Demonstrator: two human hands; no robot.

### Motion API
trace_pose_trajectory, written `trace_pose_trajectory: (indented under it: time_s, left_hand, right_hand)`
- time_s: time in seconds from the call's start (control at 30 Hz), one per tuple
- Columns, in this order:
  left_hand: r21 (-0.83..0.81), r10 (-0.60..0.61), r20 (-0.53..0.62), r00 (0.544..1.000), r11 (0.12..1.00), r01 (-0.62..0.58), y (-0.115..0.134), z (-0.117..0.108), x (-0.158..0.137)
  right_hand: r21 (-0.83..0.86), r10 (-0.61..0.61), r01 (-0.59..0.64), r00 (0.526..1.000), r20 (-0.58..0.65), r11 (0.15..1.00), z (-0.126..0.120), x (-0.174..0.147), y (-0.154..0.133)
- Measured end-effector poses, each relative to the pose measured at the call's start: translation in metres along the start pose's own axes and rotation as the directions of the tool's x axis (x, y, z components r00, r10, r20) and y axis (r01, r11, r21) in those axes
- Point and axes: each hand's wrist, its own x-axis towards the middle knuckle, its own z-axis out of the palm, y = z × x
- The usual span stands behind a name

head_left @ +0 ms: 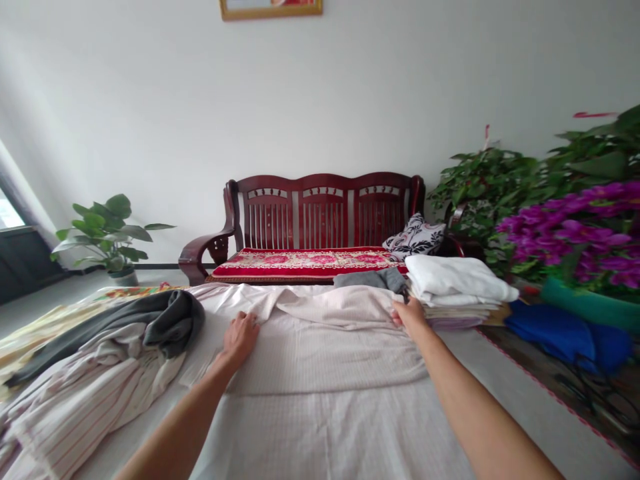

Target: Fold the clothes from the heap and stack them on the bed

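Observation:
A pale, finely ribbed garment point(320, 363) lies spread in front of me, its far part folded over in a loose ridge. My right hand point(411, 317) is closed on the garment's far right edge, pinching the cloth between thumb and fingers. On the left side, my left hand point(242, 335) rests low on the garment, fingers bent together on the fabric; its fingertips are partly hidden. Just beyond my right hand sits a stack of folded white clothes point(453, 280), with a folded grey cloth point(370, 278) beside it.
Loose clothes, including a dark grey piece point(175, 320) and a striped piece point(95, 400), heap at left. A blue cloth point(565, 333) and purple flowers point(585, 230) in a green planter stand right. Behind is a wooden bench point(320, 213) with a patterned cushion point(417, 237).

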Motion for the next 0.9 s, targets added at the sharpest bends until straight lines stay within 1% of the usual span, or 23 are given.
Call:
trace_pose_trajectory:
  time_s: [0.07,0.1,0.17,0.23,0.3,0.33,0.4,0.43,0.5,0.57,0.6,0.67,0.77,0.83,0.87,0.9]
  left_hand:
    - [-0.001,-0.007,0.011,1.0,1.0,0.007,0.0,-0.007,0.003]
    - [-0.006,-0.02,-0.001,1.0,1.0,0.02,-0.002,-0.012,0.003]
    - [-0.04,-0.071,-0.085,0.994,0.997,0.068,-0.013,-0.022,0.0]
    - [-0.111,-0.136,-0.234,0.963,0.987,0.112,-0.032,-0.033,-0.008]
    - [-0.189,-0.179,-0.367,0.913,0.975,0.115,-0.058,-0.04,-0.022]
    - [-0.214,-0.183,-0.395,0.9,0.971,0.104,-0.072,-0.042,-0.03]
    - [-0.244,-0.151,-0.368,0.917,0.968,0.062,-0.094,-0.044,-0.046]
    - [-0.257,-0.132,-0.337,0.932,0.965,0.043,-0.102,-0.043,-0.054]
    - [-0.295,-0.113,-0.282,0.953,0.955,0.026,-0.111,-0.041,-0.065]
    - [-0.348,-0.123,-0.267,0.956,0.937,0.023,-0.112,-0.039,-0.07]
    - [-0.375,-0.132,-0.269,0.954,0.927,0.023,-0.111,-0.037,-0.071]
    - [-0.427,-0.145,-0.288,0.947,0.904,0.009,-0.111,-0.035,-0.072]
    - [-0.485,-0.162,-0.372,0.914,0.874,-0.043,-0.116,-0.034,-0.074]
    - [-0.481,-0.112,-0.424,0.899,0.868,-0.119,-0.12,-0.034,-0.077]
    - [-0.462,-0.077,-0.423,0.903,0.876,-0.142,-0.122,-0.035,-0.079]
    - [-0.434,-0.047,-0.396,0.917,0.89,-0.142,-0.124,-0.036,-0.081]
  right_hand:
    - [0.041,0.032,-0.03,0.998,-0.046,0.999,-0.001,-0.005,-0.008]
    - [0.063,0.036,-0.032,0.997,-0.061,0.997,-0.003,-0.009,-0.012]
    - [0.122,0.025,-0.016,0.997,-0.077,0.992,-0.01,-0.019,-0.022]
    - [0.245,0.018,0.002,0.997,-0.08,0.97,-0.021,-0.032,-0.027]
    - [0.39,0.044,-0.02,0.998,-0.053,0.921,-0.034,-0.047,-0.027]
    - [0.444,0.075,-0.055,0.997,-0.026,0.894,-0.04,-0.054,-0.024]
    - [0.488,0.158,-0.151,0.987,0.027,0.86,-0.052,-0.066,-0.015]
    - [0.491,0.2,-0.2,0.978,0.054,0.848,-0.057,-0.07,-0.01]
    - [0.499,0.253,-0.275,0.961,0.113,0.822,-0.064,-0.075,-0.002]
    - [0.501,0.267,-0.307,0.952,0.152,0.809,-0.066,-0.077,0.001]
    - [0.49,0.272,-0.308,0.951,0.145,0.815,-0.066,-0.076,0.001]
    - [0.454,0.275,-0.277,0.959,0.072,0.847,-0.064,-0.075,0.0]
    - [0.405,0.231,-0.19,0.971,-0.056,0.895,-0.063,-0.074,0.001]
    - [0.345,0.171,-0.123,0.979,-0.112,0.931,-0.066,-0.073,0.005]
    - [0.28,0.135,-0.094,0.982,-0.131,0.955,-0.068,-0.073,0.008]
    - [0.19,0.097,-0.069,0.985,-0.14,0.979,-0.07,-0.073,0.012]
